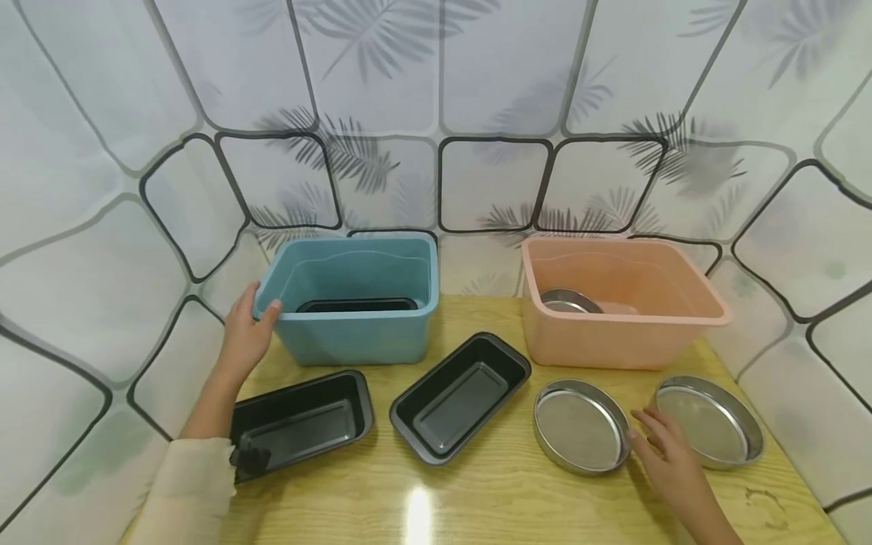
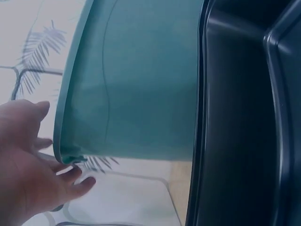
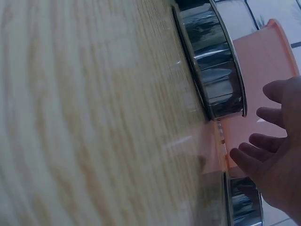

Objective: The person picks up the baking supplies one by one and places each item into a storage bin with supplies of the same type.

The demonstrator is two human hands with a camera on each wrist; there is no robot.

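At the front left corner of the blue bin (image 1: 354, 338), my left hand (image 1: 247, 333) lies against the rim, thumb and fingers loosely spread. A black loaf pan (image 1: 303, 420) sits below that wrist, and a second loaf pan (image 1: 463, 397) lies slantwise in the middle. My right hand (image 1: 671, 462) hovers with parted fingers between two round metal sieves. Its fingertips are right by the rim of the nearer sieve (image 1: 582, 428); the other sieve (image 1: 710, 421) stands behind it to the right. Neither hand holds anything.
A peach bin (image 1: 599, 344) stands at the back right with a round metal sieve (image 1: 568, 300) inside. Inside the blue bin lies a dark pan (image 1: 357, 305). All stand on a wooden table (image 1: 354, 507), with a patterned curtain (image 1: 490, 182) round the back and sides.
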